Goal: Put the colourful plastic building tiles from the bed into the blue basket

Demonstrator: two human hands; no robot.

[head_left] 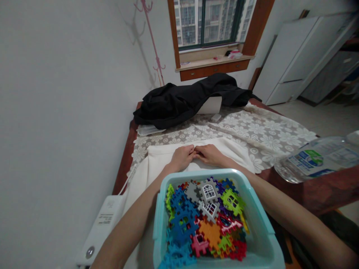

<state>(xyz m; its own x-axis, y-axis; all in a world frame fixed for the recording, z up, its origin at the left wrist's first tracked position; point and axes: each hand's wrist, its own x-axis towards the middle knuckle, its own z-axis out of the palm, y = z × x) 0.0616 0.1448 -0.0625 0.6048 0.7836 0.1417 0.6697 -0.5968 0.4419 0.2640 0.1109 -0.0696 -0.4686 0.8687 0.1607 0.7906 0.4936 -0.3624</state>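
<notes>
On a folded white cloth (157, 158), my left hand (183, 157) and my right hand (209, 154) meet at the fingertips. The fingers of both are bent and drawn together, and I see no object in them. Between my forearms, nearer to me, stands a light blue plastic tub (263, 224). It holds many flat toothed plastic building pieces in a loose heap. Among them are a blue piece (182, 226), an orange piece (210, 233), a white window piece (209, 191) and a lime green piece (232, 201). Neither hand touches the tub.
A large clear plastic bottle (316, 158) lies tilted at the right. Black fabric (179, 102) is heaped over a white box (210, 105) at the far end of the flower-patterned tablecloth (260, 130). At lower left is a white device (102, 224) with a cord, beside the wall.
</notes>
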